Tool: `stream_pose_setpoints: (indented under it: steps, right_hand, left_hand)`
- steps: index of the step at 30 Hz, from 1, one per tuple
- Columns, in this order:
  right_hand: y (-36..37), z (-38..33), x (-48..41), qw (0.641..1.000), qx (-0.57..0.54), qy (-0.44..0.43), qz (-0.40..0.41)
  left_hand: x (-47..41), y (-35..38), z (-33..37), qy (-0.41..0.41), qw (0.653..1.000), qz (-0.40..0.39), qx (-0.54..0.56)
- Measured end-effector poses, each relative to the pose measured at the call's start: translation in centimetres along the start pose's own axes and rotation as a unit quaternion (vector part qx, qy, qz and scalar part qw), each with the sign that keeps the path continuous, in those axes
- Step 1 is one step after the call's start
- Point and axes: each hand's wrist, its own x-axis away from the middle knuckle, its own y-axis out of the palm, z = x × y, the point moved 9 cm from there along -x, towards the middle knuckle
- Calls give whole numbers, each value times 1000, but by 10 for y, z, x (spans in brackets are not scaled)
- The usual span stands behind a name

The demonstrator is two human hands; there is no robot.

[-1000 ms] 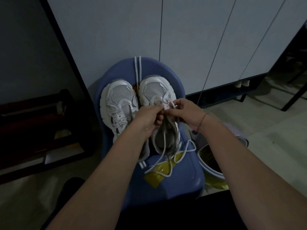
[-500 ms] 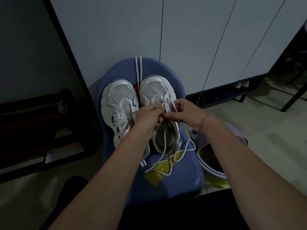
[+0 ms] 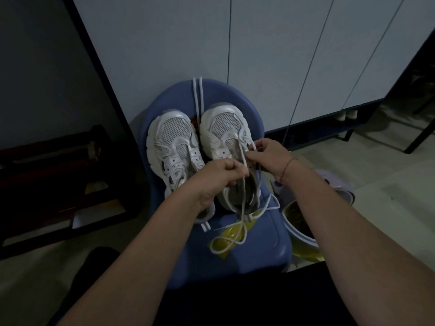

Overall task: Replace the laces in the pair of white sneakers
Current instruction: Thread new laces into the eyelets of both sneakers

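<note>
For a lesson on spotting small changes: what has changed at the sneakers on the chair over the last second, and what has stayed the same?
The left hand, pinching a strand of the white lace, has drawn back slightly toward the person, parting from the right hand. The right hand stays at the right sneaker, pinching lace. Nothing was let go. The left sneaker, blue chair and spare lace are unchanged.
</note>
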Motion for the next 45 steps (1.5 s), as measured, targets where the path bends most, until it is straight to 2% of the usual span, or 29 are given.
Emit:
stream_pose_setpoints:
  steps: [4, 8, 11, 13, 17, 18, 20, 22, 24, 26, 29, 33, 35, 36, 37, 39, 40, 42, 45]
  right_hand:
    - [0, -1, 2, 1000, -26, 13, -2]
    - [1, 0, 3, 999, -38, 18, 6]
    - [4, -2, 8, 999, -48, 14, 0]
    - [3, -9, 14, 999, -52, 6, 0]
    - [0, -27, 35, 995, 90, 12, -46]
    - [0, -28, 42, 995, 66, 38, -66]
    - [5, -32, 60, 986, -69, 102, -111]
    - [16, -49, 80, 945, -245, 127, -176]
    - [25, -77, 97, 881, -395, 104, -239]
    - [29, -93, 105, 840, -474, 83, -250]
    - [21, -93, 96, 801, -562, 98, -181]
    - [-25, -55, 74, 733, -664, 145, -12]
    - [-44, -36, 65, 704, -693, 151, 43]
    - [-47, -30, 63, 713, -682, 156, 49]
    - [-44, -29, 64, 746, -645, 160, 33]
    - [-24, -34, 70, 848, -501, 164, -58]
    - [-7, -38, 76, 884, -425, 158, -115]
    - [29, -52, 91, 920, -314, 118, -204]
    - [63, -63, 99, 939, -252, 53, -227]
  left_hand:
    - [18, 15, -29, -64, 994, -86, -14]
    - [44, 35, -53, -117, 971, -196, -75]
    - [56, 34, -61, -138, 964, -216, -73]
    - [58, 24, -60, -135, 975, -168, -61]
    - [54, -4, -41, -75, 997, 8, -32]
    - [53, -11, -32, -42, 997, 50, -34]
    - [51, -23, -14, 28, 993, 116, -21]
    - [49, -20, -1, 71, 990, 118, 34]
    - [45, -3, 9, 97, 986, 57, 123]
    - [43, 18, 16, 103, 979, -16, 172]
    - [48, 28, 20, 80, 984, -56, 149]
    - [46, -4, 14, 41, 987, -22, 154]
    - [47, -27, 14, 31, 986, 0, 161]
    - [48, -37, 15, 31, 985, 10, 170]
    - [49, -46, 15, 31, 983, 21, 177]
    - [49, -57, 15, 36, 982, 38, 182]
    - [49, -58, 15, 39, 983, 42, 175]
    - [48, -52, 15, 43, 988, 35, 144]
    - [49, -37, 16, 42, 993, 22, 105]
